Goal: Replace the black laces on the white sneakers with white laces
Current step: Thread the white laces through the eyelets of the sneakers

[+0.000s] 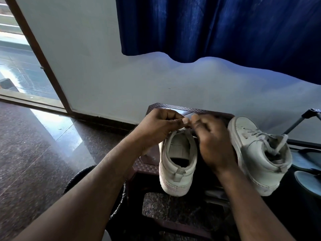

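Matt shoes on patterned plastic, over glossy stone
The left sneaker (pixel 177 164) and right sneaker (pixel 257 153) have smooth, matt, leather-like uppers and rougher rubbery soles; the white lace (pixel 178 130) looks like flat woven cloth. The dark stool (pixel 191 110) seems moulded plastic, embossed in a fine weave with a faint sheen. The floor (pixel 34 145) is polished speckled stone, glossy. The curtain (pixel 217 26) is soft matt cloth, the wall (pixel 104 75) smooth matt paint, the door frame (pixel 40 49) wood.

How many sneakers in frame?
2. The left sneaker sits on the stool, toe under the left hand and right hand; the right sneaker sits to its right, laced.
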A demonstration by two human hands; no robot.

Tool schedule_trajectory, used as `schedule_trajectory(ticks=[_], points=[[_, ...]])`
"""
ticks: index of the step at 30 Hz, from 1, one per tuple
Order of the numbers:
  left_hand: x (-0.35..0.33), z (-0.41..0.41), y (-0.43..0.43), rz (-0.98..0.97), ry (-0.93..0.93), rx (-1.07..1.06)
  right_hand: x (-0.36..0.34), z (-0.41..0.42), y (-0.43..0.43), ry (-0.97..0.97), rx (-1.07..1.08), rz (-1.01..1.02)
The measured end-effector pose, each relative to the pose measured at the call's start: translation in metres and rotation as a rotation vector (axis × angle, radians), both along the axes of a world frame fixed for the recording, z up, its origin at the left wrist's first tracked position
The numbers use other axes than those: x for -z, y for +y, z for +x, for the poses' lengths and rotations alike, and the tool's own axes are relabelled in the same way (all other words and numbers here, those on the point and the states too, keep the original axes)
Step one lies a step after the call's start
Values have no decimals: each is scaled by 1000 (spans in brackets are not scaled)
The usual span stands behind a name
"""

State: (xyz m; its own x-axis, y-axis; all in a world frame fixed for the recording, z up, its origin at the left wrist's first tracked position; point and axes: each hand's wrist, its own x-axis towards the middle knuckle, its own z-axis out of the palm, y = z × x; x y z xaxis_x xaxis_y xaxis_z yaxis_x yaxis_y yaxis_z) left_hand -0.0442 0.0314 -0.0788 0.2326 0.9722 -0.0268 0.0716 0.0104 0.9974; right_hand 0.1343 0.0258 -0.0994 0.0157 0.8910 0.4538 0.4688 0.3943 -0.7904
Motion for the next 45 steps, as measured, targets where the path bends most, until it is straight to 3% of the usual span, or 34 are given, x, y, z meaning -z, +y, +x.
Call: schedule_trajectory(ticks=[3,11,20,24,29,33,35,39,42,45], points=[[0,1,1,11,-12,-2,3,-10,-4,183,-198,-219],[-1,-20,2,-55,-13,-37,-22,9,-1,1166,-371,-452],[6,-51,5,-217,7,-154,-29,36,3,1365,-465,-225],[2,-51,6,-283,-260,-140,-31,43,2,1378,-468,-189],[7,-47,10,-299,-127,-251,-29,33,1,1172,-375,-205],[8,-47,10,-312,-74,-326,-28,31,-1,1163,-367,-237],[9,-44,9,-217,1,-367,-27,31,0,1076,-334,-267],[7,-32,8,93,73,-448,-22,17,-6,637,-272,-384],[1,-12,3,221,89,-257,-20,5,-14,526,-287,-409],[3,1,0,322,226,-119,-21,1,-14,496,-294,-376]])
